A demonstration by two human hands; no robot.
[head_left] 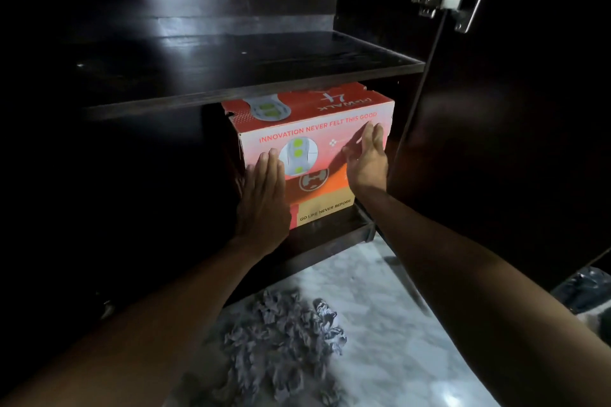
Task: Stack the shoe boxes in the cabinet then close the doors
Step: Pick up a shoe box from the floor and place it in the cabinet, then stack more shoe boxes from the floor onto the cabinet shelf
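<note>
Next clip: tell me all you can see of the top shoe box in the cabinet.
The red and pink cardboard shoe box lies level atop an orange and tan box, just under the dark wooden shelf. Its front reads INNOVATION NEVER FELT THIS GOOD beside a sole graphic. The left hand lies flat across its front left edge; the right hand touches its right front with straight fingers.

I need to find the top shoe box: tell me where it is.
In the head view the top box sits mid-frame under the shelf, on a lower box, with the left hand and right hand against its front.

Red shoe box (310,129) stacked on orange box (325,198) in cabinet (251,76).
</note>
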